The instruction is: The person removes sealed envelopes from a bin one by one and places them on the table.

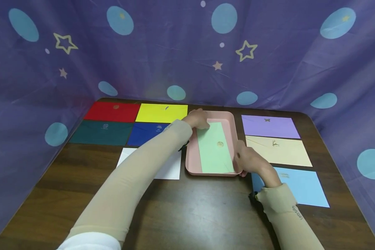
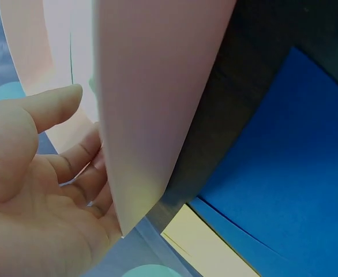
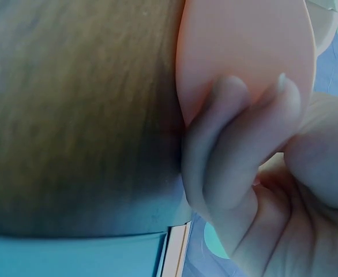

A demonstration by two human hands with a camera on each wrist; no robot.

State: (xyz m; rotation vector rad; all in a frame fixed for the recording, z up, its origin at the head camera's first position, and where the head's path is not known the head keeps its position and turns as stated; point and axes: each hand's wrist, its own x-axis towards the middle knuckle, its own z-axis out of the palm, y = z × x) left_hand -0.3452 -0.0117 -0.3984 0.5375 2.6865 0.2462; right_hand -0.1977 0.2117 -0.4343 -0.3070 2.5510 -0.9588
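Observation:
A shallow pink tray [image 1: 193,163] lies in the middle of the table, holding a pale green envelope [image 1: 215,152] with a round gold mark. At the tray's far left corner is my left hand [image 1: 197,118]; its thumb reaches over the inside while the other fingers [image 2: 79,158] bend at the rim, partly hidden by the wall. My right hand [image 1: 248,158] grips the near right corner. In the right wrist view its curled fingers [image 3: 232,156] press the tray's outer wall; the thumb tip is not clearly seen.
Left of the tray lie red [image 1: 110,113], yellow [image 1: 160,113], dark green [image 1: 100,133], blue [image 1: 143,133] and white [image 1: 170,166] envelopes. Lilac [image 1: 270,128], cream [image 1: 279,152] and light blue [image 1: 303,187] ones lie right. A purple patterned cloth [image 1: 181,66] surrounds the table's sides and back.

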